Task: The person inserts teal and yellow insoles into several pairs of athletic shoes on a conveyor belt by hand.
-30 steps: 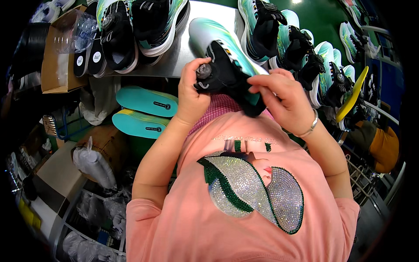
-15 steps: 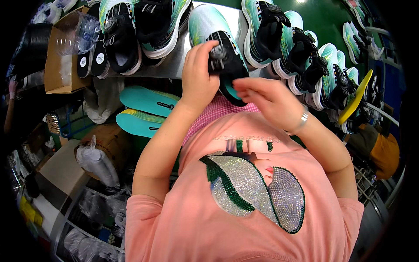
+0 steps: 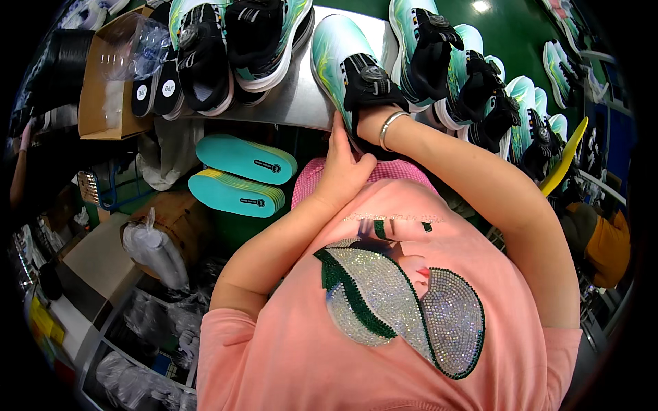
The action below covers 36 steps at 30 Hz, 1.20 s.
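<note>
A teal-and-white shoe with a black upper and a round dial lies on the metal shelf in front of me. My left hand reaches up to the shoe's near end, fingers against its sole edge. My right hand goes into the heel of the same shoe. Only its base and the wrist with a silver bracelet show; the fingers are hidden by the black upper. My pink shirt with a glittery picture fills the lower part of the view.
More shoes of the same kind stand left and right on the shelf. Two stacks of teal insoles lie below, beside a cardboard box with plastic film. Plastic bags sit lower left. A person in orange is at the right.
The shoe, held up in both hands before, has moved away from me and now rests on the metal shelf. My right arm has stretched out after it.
</note>
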Each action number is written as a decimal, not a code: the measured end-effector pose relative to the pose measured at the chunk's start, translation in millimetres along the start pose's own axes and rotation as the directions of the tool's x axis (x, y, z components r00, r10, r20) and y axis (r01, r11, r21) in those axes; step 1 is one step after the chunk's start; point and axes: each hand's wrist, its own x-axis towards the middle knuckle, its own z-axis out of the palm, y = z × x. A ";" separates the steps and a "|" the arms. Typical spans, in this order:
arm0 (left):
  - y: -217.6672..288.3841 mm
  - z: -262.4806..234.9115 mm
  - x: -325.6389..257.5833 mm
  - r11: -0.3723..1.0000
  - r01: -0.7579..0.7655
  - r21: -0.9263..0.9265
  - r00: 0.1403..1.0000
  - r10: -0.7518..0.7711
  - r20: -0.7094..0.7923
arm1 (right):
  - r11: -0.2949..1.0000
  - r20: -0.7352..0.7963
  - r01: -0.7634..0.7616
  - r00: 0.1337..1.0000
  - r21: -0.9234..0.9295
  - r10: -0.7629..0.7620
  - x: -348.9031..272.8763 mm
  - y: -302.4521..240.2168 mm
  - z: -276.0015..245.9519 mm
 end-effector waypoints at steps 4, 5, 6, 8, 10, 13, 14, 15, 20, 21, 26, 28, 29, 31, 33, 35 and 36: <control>1.4 -2.5 3.0 0.987 0.090 -0.131 0.996 -0.086 0.036 | 0.991 -0.027 -0.072 0.997 0.115 0.076 3.7 2.8 5.8; 2.8 -2.0 4.4 0.982 0.078 -0.174 0.997 -0.074 0.029 | 0.989 -0.017 -0.070 0.997 0.128 0.073 4.7 4.2 6.9; 3.1 -1.5 5.0 0.974 0.067 -0.216 0.998 -0.063 0.024 | 0.987 -0.005 -0.070 0.997 0.144 0.072 4.7 5.2 8.1; 0.4 -1.1 4.4 0.987 0.058 -0.148 0.998 -0.057 0.008 | 0.987 -0.019 -0.059 0.998 0.151 0.063 2.8 5.5 8.3; -1.0 -1.2 5.7 0.984 0.089 -0.157 0.996 -0.088 0.013 | 0.986 -0.046 -0.041 0.998 0.160 0.049 0.0 6.2 9.5; 1.1 -5.1 9.6 0.964 0.160 -0.212 0.987 -0.156 0.036 | 0.984 -0.091 -0.009 0.996 0.177 0.025 -5.5 6.2 12.3; 4.3 -6.1 10.3 0.969 0.160 -0.189 0.987 -0.157 0.029 | 0.984 -0.092 -0.005 0.995 0.181 0.022 -6.7 6.5 12.4; 6.0 -6.2 10.4 0.973 0.160 -0.167 0.987 -0.158 0.023 | 0.983 -0.094 -0.002 0.995 0.184 0.019 -8.0 7.2 12.8; -2.4 -2.3 13.7 0.943 0.144 -0.299 0.989 -0.146 0.017 | 0.949 -0.110 -0.053 0.990 0.312 0.091 -8.4 9.2 17.9; -4.9 -1.0 12.7 0.940 0.111 -0.322 0.993 -0.118 -0.002 | 0.933 -0.121 -0.059 0.987 0.354 0.108 -12.0 7.7 19.1; -7.7 -12.5 -2.3 0.881 0.205 -0.426 0.978 -0.200 0.059 | 0.739 -0.476 0.575 0.789 0.352 -0.388 -73.6 17.1 9.4; -2.5 -13.7 -4.7 0.845 0.217 -0.489 0.976 -0.196 0.094 | 0.777 -0.511 0.392 0.853 0.493 -0.106 -102.8 17.5 2.1; -4.2 -12.5 -6.6 0.827 0.211 -0.521 0.977 -0.191 0.093 | 0.726 -0.487 0.270 0.867 0.633 0.102 -107.6 17.7 2.9; -4.6 -11.6 -5.3 0.794 0.195 -0.576 0.981 -0.159 0.112 | 0.679 -0.461 0.178 0.848 0.712 0.261 -94.1 21.7 26.9; -2.9 -12.3 -7.1 0.784 0.220 -0.580 0.975 -0.169 0.140 | 0.609 -0.350 0.121 0.896 0.784 0.274 -76.2 27.7 47.5; -4.7 -12.6 -8.6 0.821 0.201 -0.535 0.979 -0.143 0.149 | 0.752 -0.420 0.118 0.879 0.649 0.225 -70.7 27.6 53.4; -3.2 -12.3 -10.6 0.902 0.107 -0.419 0.994 -0.110 0.019 | 0.782 -0.460 0.128 0.861 0.610 0.218 -66.8 30.2 59.1</control>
